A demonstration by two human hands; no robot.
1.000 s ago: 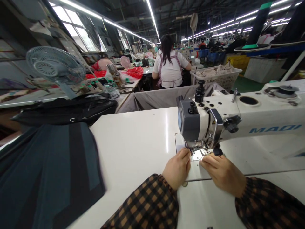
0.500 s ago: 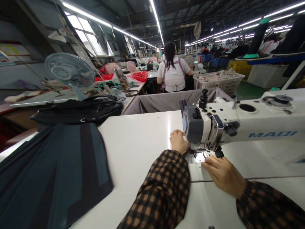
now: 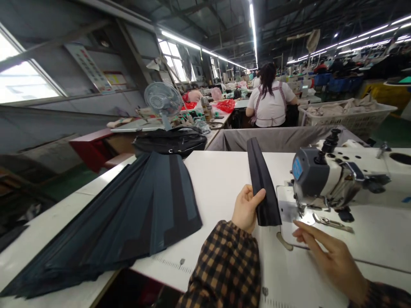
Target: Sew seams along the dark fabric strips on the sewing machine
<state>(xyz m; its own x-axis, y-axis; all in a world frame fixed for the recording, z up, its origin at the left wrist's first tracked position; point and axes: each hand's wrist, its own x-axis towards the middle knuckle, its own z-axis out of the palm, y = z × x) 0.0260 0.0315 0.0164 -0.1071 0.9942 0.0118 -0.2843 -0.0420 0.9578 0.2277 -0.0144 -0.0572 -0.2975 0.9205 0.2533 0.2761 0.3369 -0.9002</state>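
Observation:
My left hand (image 3: 246, 208) grips a long, narrow black fabric strip (image 3: 260, 179) near its lower end; the strip rises away from me above the white table (image 3: 218, 175). Just to its right stands the white and grey sewing machine (image 3: 334, 175), with its presser foot over the metal needle plate (image 3: 324, 221). My right hand (image 3: 330, 256) hovers flat with fingers stretched out, low in front of the machine, holding nothing. Both sleeves are brown and black checked.
A fanned stack of dark teal and black fabric panels (image 3: 135, 214) covers the table's left part. Behind it lie a black bag (image 3: 170, 141) and a desk fan (image 3: 162, 102). A co-worker in white (image 3: 271, 102) sits with back turned beyond a grey cloth bin (image 3: 272, 137); a white basket of fabric (image 3: 346, 112) stands at right.
My left hand left the needle area and now holds up the black strip. My right hand came back from the presser foot and opened. The view swung left, showing more of the panel stack.

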